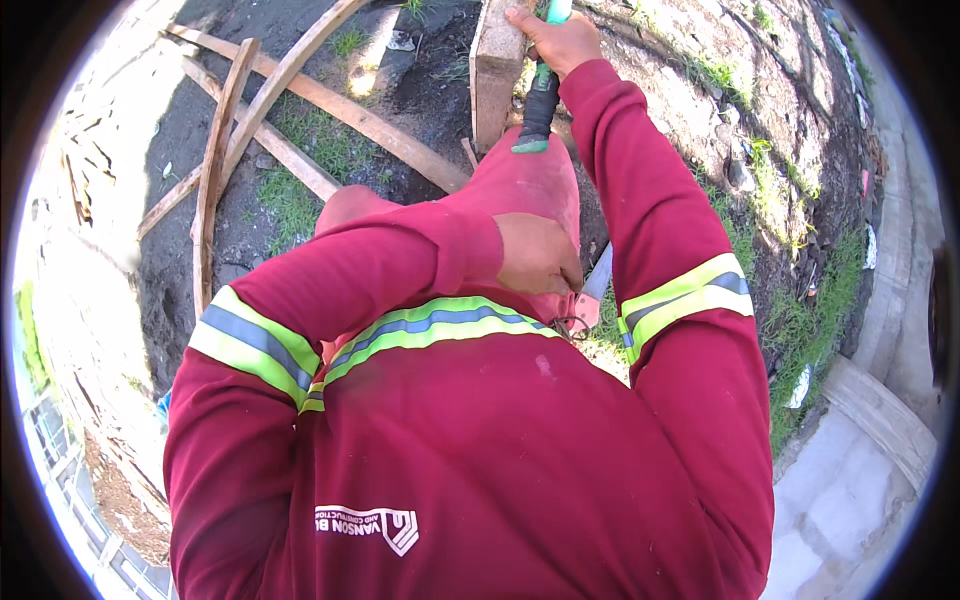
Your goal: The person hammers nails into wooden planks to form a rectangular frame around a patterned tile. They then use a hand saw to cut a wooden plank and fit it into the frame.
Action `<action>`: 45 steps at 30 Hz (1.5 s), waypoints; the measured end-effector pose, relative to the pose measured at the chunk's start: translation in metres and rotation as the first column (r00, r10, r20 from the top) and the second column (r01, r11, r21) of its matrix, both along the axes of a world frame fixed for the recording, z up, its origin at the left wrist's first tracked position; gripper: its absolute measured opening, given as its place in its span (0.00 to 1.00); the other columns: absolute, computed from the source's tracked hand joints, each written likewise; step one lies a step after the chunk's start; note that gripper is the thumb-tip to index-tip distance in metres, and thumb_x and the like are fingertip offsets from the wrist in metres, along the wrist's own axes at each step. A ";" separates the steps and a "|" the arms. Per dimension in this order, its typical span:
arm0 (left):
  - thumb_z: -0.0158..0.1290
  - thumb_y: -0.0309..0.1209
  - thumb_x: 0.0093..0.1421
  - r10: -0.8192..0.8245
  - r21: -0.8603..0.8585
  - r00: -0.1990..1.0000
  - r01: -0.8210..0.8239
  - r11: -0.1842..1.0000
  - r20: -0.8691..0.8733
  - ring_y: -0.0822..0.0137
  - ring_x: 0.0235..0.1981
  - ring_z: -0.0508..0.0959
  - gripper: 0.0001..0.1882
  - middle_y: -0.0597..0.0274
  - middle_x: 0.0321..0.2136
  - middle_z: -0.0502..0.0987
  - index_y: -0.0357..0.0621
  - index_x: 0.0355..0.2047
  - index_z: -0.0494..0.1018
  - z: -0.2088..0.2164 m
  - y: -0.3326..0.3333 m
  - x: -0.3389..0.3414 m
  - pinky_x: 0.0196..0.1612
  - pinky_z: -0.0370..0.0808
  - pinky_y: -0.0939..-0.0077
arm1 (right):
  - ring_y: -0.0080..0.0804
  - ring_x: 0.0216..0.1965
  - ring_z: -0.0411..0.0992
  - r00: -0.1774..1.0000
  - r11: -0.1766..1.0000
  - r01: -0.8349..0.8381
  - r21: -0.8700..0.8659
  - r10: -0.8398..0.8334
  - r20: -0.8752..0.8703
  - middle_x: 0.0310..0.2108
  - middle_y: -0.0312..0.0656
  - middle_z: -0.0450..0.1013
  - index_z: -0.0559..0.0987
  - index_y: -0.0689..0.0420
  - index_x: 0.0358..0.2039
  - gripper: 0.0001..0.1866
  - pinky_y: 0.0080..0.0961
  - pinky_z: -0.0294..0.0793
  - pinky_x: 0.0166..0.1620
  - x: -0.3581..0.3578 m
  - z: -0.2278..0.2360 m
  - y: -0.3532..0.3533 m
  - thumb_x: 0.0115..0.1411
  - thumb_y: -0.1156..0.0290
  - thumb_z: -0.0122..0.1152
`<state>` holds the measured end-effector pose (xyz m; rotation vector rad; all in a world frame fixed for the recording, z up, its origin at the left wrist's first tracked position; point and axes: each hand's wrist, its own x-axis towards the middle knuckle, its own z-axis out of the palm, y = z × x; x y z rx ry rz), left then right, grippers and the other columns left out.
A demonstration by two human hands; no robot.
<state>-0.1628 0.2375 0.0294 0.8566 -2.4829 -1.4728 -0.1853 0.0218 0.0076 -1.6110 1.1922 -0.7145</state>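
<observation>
R hand (567, 42): grip closed round the green handle (541, 105) (blk wrap on it), by the rt edge of the wood block (494, 75), lower end over a thigh (512, 190). L hand (538, 255): fingers curled, can't tell if gripping; blade (600, 274) nr its fingertips. Planks (360, 122) cross toward the ground's (190, 115) left edge; concrete (832, 510) along its rt.

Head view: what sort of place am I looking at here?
Probably an outdoor building site or work yard: long wooden planks cross over rough ground with patches of grass, and the wearer has on a dark red work shirt with reflective bands.
</observation>
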 end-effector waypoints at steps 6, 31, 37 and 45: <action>0.50 0.38 0.58 -0.568 0.169 0.765 0.544 0.822 0.304 0.56 0.45 0.78 0.16 0.57 0.42 0.80 0.51 0.43 0.81 -0.022 0.002 -0.098 0.47 0.73 0.60 | 0.50 0.35 0.78 0.939 0.959 0.081 -0.272 -0.165 -0.303 0.30 0.59 0.78 0.79 0.69 0.34 0.38 0.38 0.75 0.39 -0.006 -0.002 -0.006 0.47 0.38 0.66; 0.45 0.38 0.61 -0.643 0.298 0.746 0.583 0.756 0.172 0.53 0.40 0.79 0.17 0.52 0.38 0.80 0.45 0.42 0.78 -0.077 0.022 -0.131 0.44 0.73 0.60 | 0.33 0.24 0.73 0.995 0.997 0.047 -0.060 -0.042 0.085 0.24 0.41 0.75 0.75 0.62 0.32 0.24 0.32 0.73 0.31 -0.010 -0.004 0.018 0.51 0.54 0.72; 0.44 0.38 0.61 -0.676 0.270 0.732 0.635 0.724 0.091 0.53 0.40 0.79 0.17 0.52 0.38 0.80 0.43 0.43 0.77 -0.077 0.026 -0.132 0.45 0.73 0.60 | 0.33 0.25 0.75 0.997 0.996 0.074 0.055 -0.075 0.018 0.23 0.43 0.76 0.76 0.63 0.31 0.24 0.31 0.73 0.30 -0.019 -0.016 0.006 0.52 0.53 0.71; 0.44 0.37 0.61 -0.685 0.262 0.725 0.648 0.715 0.076 0.52 0.40 0.79 0.17 0.52 0.37 0.80 0.41 0.43 0.77 -0.069 0.031 -0.127 0.45 0.73 0.60 | 0.31 0.21 0.75 0.994 0.994 0.086 0.071 -0.090 0.059 0.22 0.44 0.75 0.74 0.67 0.29 0.31 0.30 0.73 0.26 -0.021 -0.022 0.002 0.48 0.47 0.73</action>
